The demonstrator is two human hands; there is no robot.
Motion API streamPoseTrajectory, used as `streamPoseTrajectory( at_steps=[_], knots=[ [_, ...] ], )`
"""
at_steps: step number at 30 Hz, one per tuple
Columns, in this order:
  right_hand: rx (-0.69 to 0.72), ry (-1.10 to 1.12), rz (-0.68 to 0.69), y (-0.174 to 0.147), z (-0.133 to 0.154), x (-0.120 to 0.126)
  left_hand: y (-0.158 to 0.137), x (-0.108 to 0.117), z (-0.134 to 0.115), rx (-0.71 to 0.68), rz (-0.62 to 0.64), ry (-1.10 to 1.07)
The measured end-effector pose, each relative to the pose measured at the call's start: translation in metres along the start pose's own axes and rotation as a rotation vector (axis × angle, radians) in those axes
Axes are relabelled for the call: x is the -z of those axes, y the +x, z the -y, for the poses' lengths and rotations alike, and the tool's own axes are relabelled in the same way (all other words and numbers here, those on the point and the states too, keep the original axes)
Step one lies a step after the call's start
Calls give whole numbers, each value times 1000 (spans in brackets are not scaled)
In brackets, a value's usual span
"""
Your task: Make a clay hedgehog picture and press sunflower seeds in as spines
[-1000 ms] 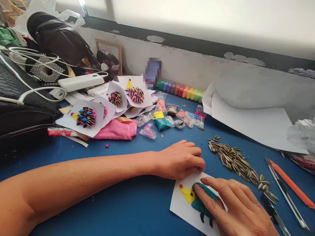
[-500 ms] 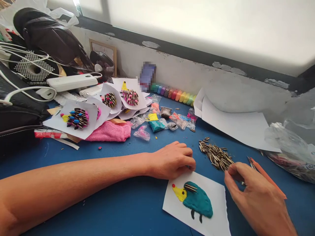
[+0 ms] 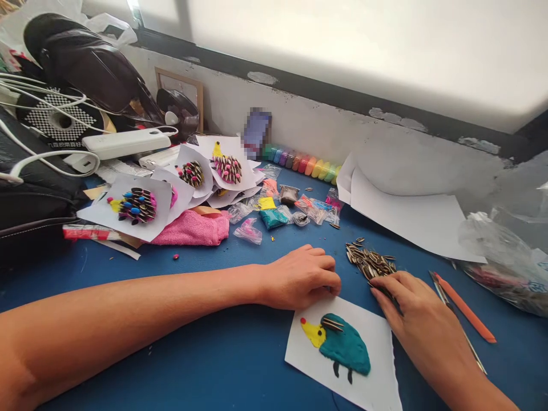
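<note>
My left hand [image 3: 302, 278] rests with curled fingers at the top edge of a white sheet [image 3: 299, 355]; what lies under its fingertips is hidden. On that sheet is a clay hedgehog [image 3: 347, 349] with a teal body, yellow face, red nose and black legs. A few striped sunflower seeds [image 3: 333, 324] sit in its back near the head. At the near end of a pile of sunflower seeds [image 3: 367, 260], my right hand [image 3: 422, 317] pinches thumb and forefinger together on seeds, partly covered by the fingers.
An orange tool [image 3: 464, 308] and a thin metal tool [image 3: 471, 345] lie right of my right hand. Behind are clay packets [image 3: 274, 218], a row of coloured clay [image 3: 303, 164] and white paper [image 3: 411, 220]. Finished hedgehog cards [image 3: 139, 208] and a pink towel [image 3: 192, 228] lie left.
My right hand has moved left and forward to the near end of the seed pile, uncovering more of the two tools. My left hand stays where it was.
</note>
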State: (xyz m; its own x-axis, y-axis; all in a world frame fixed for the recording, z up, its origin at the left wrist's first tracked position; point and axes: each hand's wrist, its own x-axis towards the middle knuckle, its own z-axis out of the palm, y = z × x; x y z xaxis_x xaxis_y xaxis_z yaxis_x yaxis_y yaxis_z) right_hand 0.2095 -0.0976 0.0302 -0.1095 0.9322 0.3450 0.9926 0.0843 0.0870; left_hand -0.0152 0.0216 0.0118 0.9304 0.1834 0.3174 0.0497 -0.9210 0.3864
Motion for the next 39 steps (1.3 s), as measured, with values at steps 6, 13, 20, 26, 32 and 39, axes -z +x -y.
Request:
streamPoseTrajectory(
  at_steps=[6,13,20,26,32,39],
  knots=[
    [15,9,48,8,0,-1,0,0,0,-1,-5,0],
    [11,73,88,11,2,17,2,4,-3,38,50,3],
    [25,164,264,16,11,22,3,4,-3,27,40,7],
    [-1,272,260,18,15,17,4,7,-3,42,70,-5],
    [-11,315,159,11,15,15,5,7,-3,51,80,-7],
    [50,326,133,15,24,7,4,4,-3,45,59,-7]
  ],
)
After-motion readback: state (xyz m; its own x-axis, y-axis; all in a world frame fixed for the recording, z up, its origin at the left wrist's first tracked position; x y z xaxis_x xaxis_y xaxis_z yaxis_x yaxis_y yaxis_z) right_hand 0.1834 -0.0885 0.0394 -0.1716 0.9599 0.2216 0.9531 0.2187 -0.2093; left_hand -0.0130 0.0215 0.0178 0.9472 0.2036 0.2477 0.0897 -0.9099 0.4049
